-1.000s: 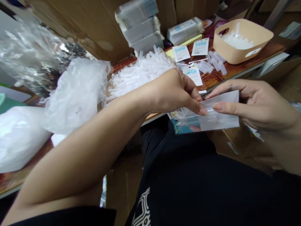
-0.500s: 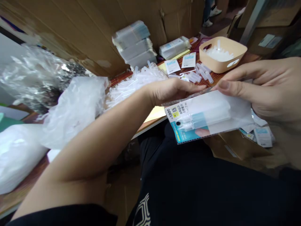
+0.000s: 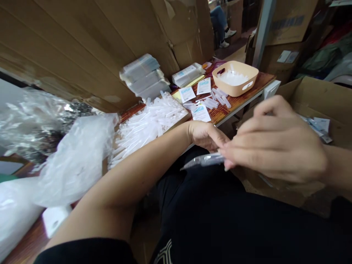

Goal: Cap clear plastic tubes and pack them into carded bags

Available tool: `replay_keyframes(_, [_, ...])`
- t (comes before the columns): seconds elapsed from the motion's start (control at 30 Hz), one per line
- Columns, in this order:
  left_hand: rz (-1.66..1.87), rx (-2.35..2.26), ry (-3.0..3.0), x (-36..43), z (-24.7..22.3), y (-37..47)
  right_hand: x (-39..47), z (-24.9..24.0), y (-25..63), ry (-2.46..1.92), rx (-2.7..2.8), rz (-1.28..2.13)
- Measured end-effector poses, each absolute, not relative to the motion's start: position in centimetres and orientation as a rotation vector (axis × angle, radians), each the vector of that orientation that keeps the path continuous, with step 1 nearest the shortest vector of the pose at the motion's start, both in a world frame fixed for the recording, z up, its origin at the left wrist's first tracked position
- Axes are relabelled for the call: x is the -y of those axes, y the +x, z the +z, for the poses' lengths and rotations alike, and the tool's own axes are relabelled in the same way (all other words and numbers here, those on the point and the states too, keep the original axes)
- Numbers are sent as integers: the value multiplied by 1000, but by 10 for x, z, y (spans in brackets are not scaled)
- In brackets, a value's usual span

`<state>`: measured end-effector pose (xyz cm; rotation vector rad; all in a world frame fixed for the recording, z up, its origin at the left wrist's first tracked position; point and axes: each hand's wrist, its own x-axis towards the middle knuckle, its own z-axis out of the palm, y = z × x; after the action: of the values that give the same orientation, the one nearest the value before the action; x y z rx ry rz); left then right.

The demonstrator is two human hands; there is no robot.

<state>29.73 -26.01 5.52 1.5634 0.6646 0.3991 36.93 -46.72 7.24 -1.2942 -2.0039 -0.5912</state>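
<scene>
A clear plastic packet (image 3: 205,160), seen almost edge-on, is held low above my lap. My right hand (image 3: 277,146) pinches its right end between thumb and fingers, slightly blurred. Against the packet's upper side, my left hand (image 3: 205,135) closes with its thumb stretched toward the right fingertips; its other fingers are partly hidden. Beyond the hands, printed cards (image 3: 201,113) and several loose translucent tubes (image 3: 220,98) lie on the wooden table (image 3: 240,99). To the left is a large heap of similar tubes (image 3: 145,126).
A beige basket (image 3: 235,90) of small white pieces stands at the table's far right. Bundled packs (image 3: 144,77) are stacked by the cardboard wall. Plastic bags (image 3: 79,157) cover the left. An open carton (image 3: 330,97) holding packets sits right. A person's legs (image 3: 220,24) show behind.
The packet has turned from showing its printed face to nearly edge-on. My right hand has rolled over and shifted left, closer to my left hand. The view has swung right.
</scene>
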Motion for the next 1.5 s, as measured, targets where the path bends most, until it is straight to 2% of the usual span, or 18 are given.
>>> replay_keyframes(0.1, [-52, -344, 1770, 263, 63, 309, 486, 56, 371, -1100, 2188, -993])
replay_keyframes(0.2, [-396, -243, 1816, 267, 74, 322, 507, 37, 373, -1203, 2251, -1045])
replay_keyframes(0.3, [-432, -231, 1902, 276, 82, 334, 526, 22, 377, -1525, 2021, -861])
replay_keyframes(0.4, [-351, -93, 2023, 291, 83, 345, 536, 13, 383, -1769, 1555, -681])
replay_keyframes(0.5, [-311, 110, 2098, 309, 78, 356, 534, 11, 393, -1837, 1082, -322])
replay_keyframes(0.6, [-170, 252, 2194, 326, 73, 368, 531, 14, 405, -1793, 983, -38])
replay_keyframes(0.67, [-41, 352, 2281, 337, 70, 377, 535, 16, 412, -1825, 1041, -179])
replay_keyframes(0.87, [249, 564, 2658, 367, 43, 393, 568, -21, 433, -2042, 1359, -1186])
replay_keyframes(0.93, [329, 520, 2774, 369, 25, 387, 577, -39, 438, -2287, 1391, -1242])
replay_keyframes(1.03, [353, 368, 2802, 350, 0, 368, 578, -47, 442, -2525, 1258, -1053])
replay_keyframes(1.2, [560, -421, 2882, 280, -23, 314, 513, -26, 452, -2192, 1362, -1065])
replay_keyframes(1.3, [609, -737, 2948, 241, -37, 281, 432, -22, 466, -1987, 1569, -824])
replay_keyframes(1.4, [683, -805, 2944, 218, -56, 258, 342, -25, 480, -2016, 1601, -439])
replay_keyframes(1.5, [785, -657, 2882, 209, -73, 245, 267, -23, 491, -2136, 1578, -279])
